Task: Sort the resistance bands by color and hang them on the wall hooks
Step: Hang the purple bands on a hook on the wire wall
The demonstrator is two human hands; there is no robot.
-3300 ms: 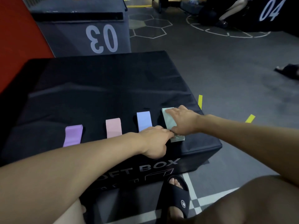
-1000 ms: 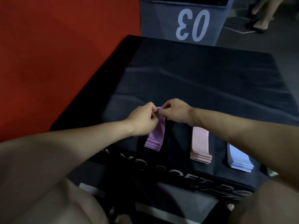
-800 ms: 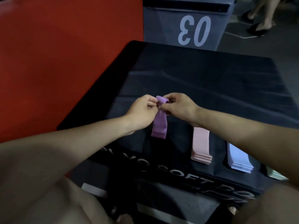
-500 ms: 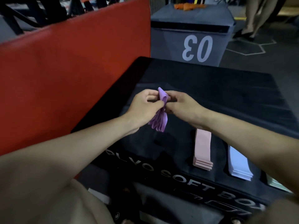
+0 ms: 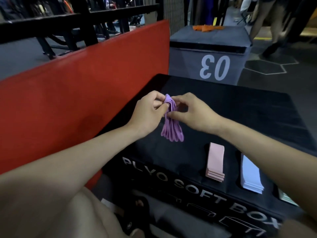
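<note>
Both hands are up over the black plyo box [image 5: 231, 107], close together and clamped on the same bunch of purple bands [image 5: 171, 124]. The left hand [image 5: 147, 114] pinches the top of the bunch between thumb and curled fingers, and the right hand [image 5: 192, 114] pinches it from the other side, thumb pressed against the bands just below the fold. The bunch is lifted clear of the box top, its looped ends hanging down and fanned a little so that several separate loops show at the bottom. Nearer the front edge of the box, to the right of the hanging bunch, a neat flat stack of pink bands [image 5: 215, 162] lies on the black cover, and just beside that, further right, a stack of pale blue bands [image 5: 251, 176] lies the same way, partly crossed by the right forearm. At the far right edge a sliver of a pale green stack [image 5: 285, 197] peeks out under that arm. White lettering reading "PLYO SOFT BOX" runs along the box's front face. A red pad [image 5: 68, 103] stands against the box on its left, and behind the box sits a grey box marked 03 [image 5: 209, 54] with something orange [image 5: 207, 28] lying on top.
</note>
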